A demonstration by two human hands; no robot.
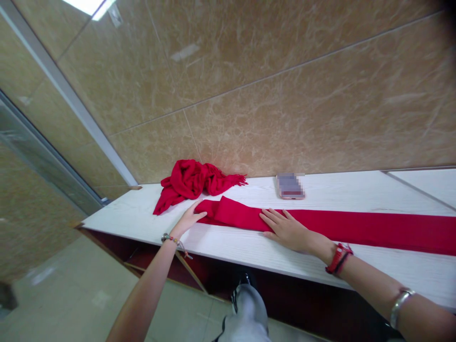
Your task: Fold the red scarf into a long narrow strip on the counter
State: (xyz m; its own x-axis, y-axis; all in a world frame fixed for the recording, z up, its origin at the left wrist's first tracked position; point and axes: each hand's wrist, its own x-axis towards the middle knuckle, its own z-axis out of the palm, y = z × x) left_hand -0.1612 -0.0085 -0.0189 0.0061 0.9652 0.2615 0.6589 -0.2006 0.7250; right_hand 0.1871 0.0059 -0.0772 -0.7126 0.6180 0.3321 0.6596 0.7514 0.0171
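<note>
A long red scarf [374, 228] lies folded lengthwise along a white table [320, 190], running off to the right. My right hand [287, 230] rests flat on it, fingers spread, near its folded-over left end. My left hand [188, 219] touches that left end with fingers stretched out, thumb against the red fabric. The far part of the scarf lies bunched in a heap [192, 180] with a fringe, against the wall.
A phone [290, 186] lies on the table by the marble wall, just beyond my right hand. The table's near edge overhangs dark red shelving [160, 261]. A tiled floor lies below left. My leg and shoe show under the table edge.
</note>
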